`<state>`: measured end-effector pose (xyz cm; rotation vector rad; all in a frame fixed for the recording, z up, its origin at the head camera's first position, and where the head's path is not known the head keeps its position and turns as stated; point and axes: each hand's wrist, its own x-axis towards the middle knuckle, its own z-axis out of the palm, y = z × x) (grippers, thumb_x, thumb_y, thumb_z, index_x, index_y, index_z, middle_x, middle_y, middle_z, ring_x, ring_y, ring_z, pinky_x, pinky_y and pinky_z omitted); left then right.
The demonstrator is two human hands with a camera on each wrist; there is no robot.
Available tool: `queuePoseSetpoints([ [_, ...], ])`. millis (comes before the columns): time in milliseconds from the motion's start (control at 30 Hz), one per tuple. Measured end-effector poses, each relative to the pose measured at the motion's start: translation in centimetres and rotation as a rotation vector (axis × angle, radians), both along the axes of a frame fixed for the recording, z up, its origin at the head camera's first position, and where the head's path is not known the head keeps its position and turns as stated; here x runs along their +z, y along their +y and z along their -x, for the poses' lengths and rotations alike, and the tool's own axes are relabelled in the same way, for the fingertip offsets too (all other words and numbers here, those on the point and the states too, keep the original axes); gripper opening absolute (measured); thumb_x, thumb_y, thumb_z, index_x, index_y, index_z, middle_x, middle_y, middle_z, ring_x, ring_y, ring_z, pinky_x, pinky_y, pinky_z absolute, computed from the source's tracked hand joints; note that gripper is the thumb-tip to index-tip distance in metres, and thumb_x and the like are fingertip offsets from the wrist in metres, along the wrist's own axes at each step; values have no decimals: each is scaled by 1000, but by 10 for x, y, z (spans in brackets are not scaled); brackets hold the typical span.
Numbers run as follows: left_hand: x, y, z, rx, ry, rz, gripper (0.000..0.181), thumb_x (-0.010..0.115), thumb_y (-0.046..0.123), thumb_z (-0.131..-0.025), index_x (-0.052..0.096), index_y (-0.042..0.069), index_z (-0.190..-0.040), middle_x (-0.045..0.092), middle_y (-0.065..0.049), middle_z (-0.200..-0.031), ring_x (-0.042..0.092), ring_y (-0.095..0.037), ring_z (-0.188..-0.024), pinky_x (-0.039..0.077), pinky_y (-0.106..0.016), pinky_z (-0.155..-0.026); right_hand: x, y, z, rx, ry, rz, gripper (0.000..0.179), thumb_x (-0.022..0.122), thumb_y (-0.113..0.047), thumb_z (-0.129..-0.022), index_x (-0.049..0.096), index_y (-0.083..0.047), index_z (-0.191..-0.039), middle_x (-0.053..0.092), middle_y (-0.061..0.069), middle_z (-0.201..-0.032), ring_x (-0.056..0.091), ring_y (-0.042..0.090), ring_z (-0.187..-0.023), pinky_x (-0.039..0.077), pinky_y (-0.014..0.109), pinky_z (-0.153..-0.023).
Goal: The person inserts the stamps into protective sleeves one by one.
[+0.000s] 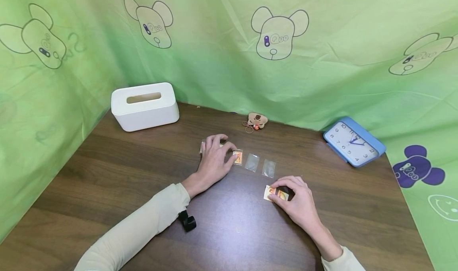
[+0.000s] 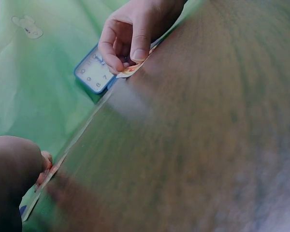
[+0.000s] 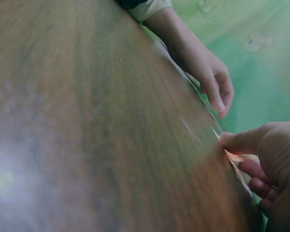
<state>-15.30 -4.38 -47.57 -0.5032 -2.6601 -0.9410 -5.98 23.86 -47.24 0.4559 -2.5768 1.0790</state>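
At three o'clock my right hand [image 1: 299, 201] pinches an orange card [image 1: 284, 195]. My left hand [image 1: 214, 159], at eleven, bends over an orange packet [image 1: 237, 156]; I can't tell if it grips. Clear packets [image 1: 252, 162] sit between. White box [image 1: 148, 117] at ten, toy [image 1: 258, 119] at twelve, blue clock [image 1: 354, 141] at two, all near the surface's [image 1: 236, 231] far edge. Open room lies at six.

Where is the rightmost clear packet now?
The rightmost packet lies right of centre in the head view, between another clear packet and the right hand.
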Motion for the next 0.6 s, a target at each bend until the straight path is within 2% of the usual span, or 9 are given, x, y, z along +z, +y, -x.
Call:
queuePoseSetpoints([
  [167, 3, 1, -1, -25, 6, -8, 21, 86, 30, -98, 80, 17, -114, 59, -16, -149, 46, -40, -139, 38, -59, -106, -4, -1, 1, -8, 13, 61, 35, 100, 0, -74, 84, -24, -93, 77, -10, -90, 64, 12, -88, 39, 20, -84],
  [300, 4, 2, 0, -60, 14, 8, 24, 88, 33, -96, 82, 20, -115, 60, -14, -149, 46, -38, -139, 39, -59, -105, -5, -2, 2, 0, 45, 77, 32, 98, 4, -77, 85, -20, -94, 76, -9, -85, 63, 14, -83, 41, 23, -79],
  [467, 4, 7, 0, -113, 2, 47, 33, 89, 37, -95, 83, 23, -124, 57, -14, -153, 43, -39, -141, 36, -59, -107, -6, -6, 5, 54, 76, 47, 35, 94, 9, -80, 88, -14, -106, 74, -12, -85, 62, 14, -88, 46, 20, -79],
  [600, 3, 13, -2, -172, -10, 70, 41, 88, 41, -96, 82, 22, -132, 54, -16, -157, 39, -41, -144, 33, -62, -111, -7, -11, 7, 84, 91, 37, 33, 90, 11, -83, 88, -13, -106, 75, -11, -88, 61, 14, -90, 45, 21, -79],
])
